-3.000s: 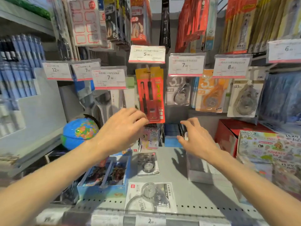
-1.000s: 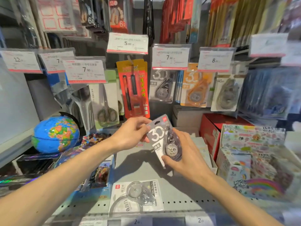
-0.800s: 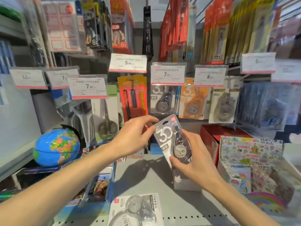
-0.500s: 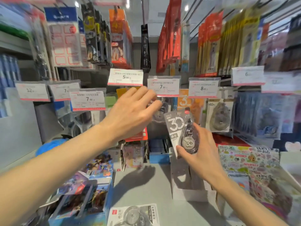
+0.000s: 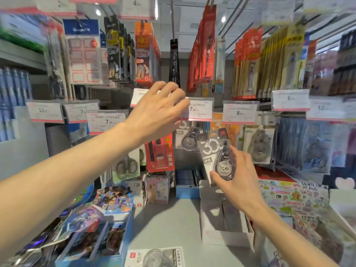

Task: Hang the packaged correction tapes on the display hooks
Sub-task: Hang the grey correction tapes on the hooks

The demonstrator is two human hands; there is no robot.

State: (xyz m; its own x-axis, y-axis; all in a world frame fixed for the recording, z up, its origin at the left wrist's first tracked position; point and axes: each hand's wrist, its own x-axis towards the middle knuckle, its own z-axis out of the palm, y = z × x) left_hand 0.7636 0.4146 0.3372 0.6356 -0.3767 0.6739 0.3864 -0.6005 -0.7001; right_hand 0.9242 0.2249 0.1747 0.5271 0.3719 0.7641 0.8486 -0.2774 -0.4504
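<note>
My right hand (image 5: 237, 178) grips a grey packaged correction tape (image 5: 209, 148) by its lower end and holds it tilted in front of the display. Behind it an identical grey pack (image 5: 189, 139) hangs on a hook under a 7.90 price tag (image 5: 202, 109). My left hand (image 5: 158, 110) is raised to that tag, its curled fingers on the tag's left edge; the thumb is hidden. An orange correction tape pack (image 5: 215, 124) and a 40m pack (image 5: 259, 145) hang to the right. The hook itself is hidden behind the tag.
An open white carton (image 5: 223, 218) stands on the grey shelf (image 5: 173, 224) below my right hand. A red pen pack (image 5: 159, 157) and scissors (image 5: 127, 166) hang to the left. Card boxes (image 5: 107, 218) sit at the left, sticker packs (image 5: 292, 201) at the right, rows of hanging goods overhead.
My left hand has risen and moved right onto the 7.90 price tag, fingers now curled. My right hand has lifted the grey pack closer to the hooks. The view has tilted upward.
</note>
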